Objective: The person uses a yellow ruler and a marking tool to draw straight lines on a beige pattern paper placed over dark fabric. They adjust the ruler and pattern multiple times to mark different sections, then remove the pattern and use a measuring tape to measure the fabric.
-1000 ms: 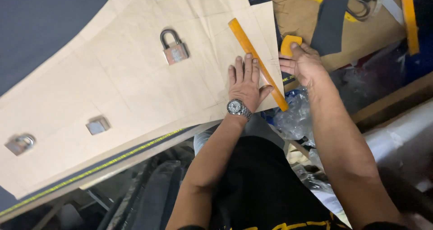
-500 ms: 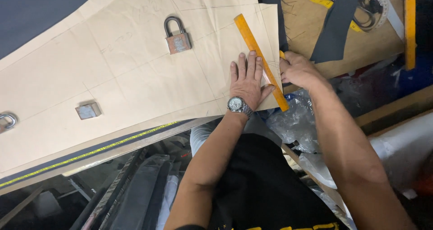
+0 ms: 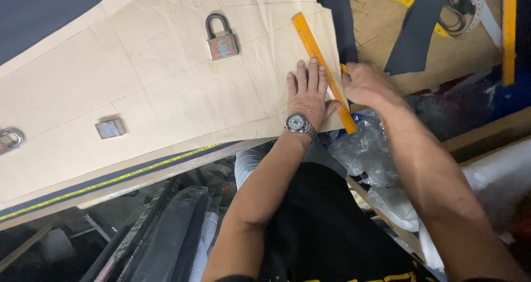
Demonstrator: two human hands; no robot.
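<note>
The left hand (image 3: 307, 97) still lies flat, fingers spread, pinning the yellow ruler (image 3: 324, 71) on the paper pattern (image 3: 166, 99), while the right hand (image 3: 369, 85) has slid up its edge, grip closed on something I cannot make out.

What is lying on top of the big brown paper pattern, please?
On the paper pattern lie a padlock, a small square metal block, a second padlock at the frame's edge, the orange ruler and the left hand. Whatever lies beneath them is covered.

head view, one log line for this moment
left hand flat on paper pattern beside ruler | right hand at ruler edge | padlock on paper
</note>
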